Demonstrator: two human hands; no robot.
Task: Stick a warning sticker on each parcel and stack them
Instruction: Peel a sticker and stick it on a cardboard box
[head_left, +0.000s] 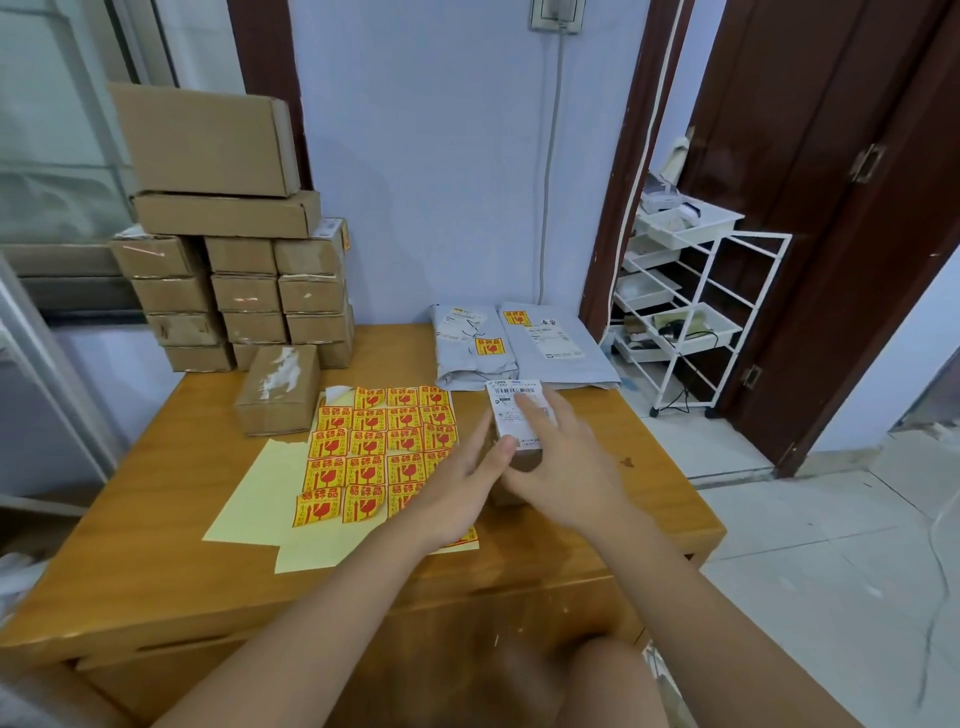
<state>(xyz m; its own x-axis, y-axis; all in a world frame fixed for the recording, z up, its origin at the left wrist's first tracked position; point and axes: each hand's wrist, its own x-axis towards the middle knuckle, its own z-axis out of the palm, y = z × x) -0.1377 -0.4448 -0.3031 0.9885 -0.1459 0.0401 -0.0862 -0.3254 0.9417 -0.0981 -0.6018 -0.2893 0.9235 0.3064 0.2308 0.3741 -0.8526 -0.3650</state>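
- On the wooden table (649, 467), right of centre, we see a small brown parcel (522, 460) with a white shipping label (511, 402) on top, held between both hands
- left hand (462, 499) lies against the parcel's left side, fingers straight, not curled round it
- right hand (563, 462) is on the parcel's right side and top, fingers spread and motion-blurred; we cannot tell if they clamp it
- sheet of yellow-red warning stickers (374, 447) lies just left of the parcel, partly under the left hand, some stickers peeling at the edges
- two grey mailer bags (550, 358) behind the parcel, each with a warning sticker already on
- one loose cardboard box (278, 389) left of the sheet; a stack of cardboard boxes (234, 270) at the far left corner
- white wire rack (685, 306) on the floor to the right
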